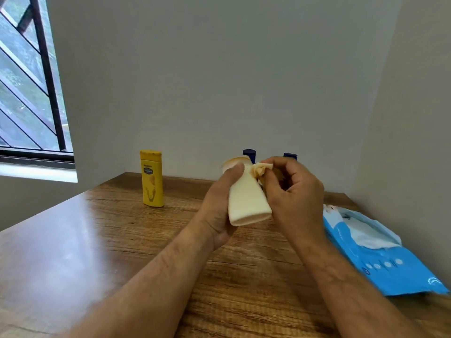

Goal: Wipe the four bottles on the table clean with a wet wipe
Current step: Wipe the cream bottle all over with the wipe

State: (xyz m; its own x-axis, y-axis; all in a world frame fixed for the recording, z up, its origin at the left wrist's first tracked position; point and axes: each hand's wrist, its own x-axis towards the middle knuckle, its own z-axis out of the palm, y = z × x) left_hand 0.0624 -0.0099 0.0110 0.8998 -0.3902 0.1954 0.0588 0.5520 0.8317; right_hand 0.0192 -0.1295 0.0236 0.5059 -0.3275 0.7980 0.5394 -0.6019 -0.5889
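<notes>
Head view gives me both hands raised above the table (73, 252). My left hand (219, 211) grips the cream bottle (246, 203), fingers wrapped round its back and thumb pressed near its top, holding it tilted off the wood. My right hand (290, 191) pinches a bunched wipe (260, 170) between thumb and fingertips, touching the bottle's upper right side. Left of the cream bottle, the yellow bottle (151, 178) stands upright near the wall. Behind the cream bottle I see two blue caps (249, 154), their bodies hidden by my hands. Right of it lies the blue wipe pack (380, 252), flap open.
</notes>
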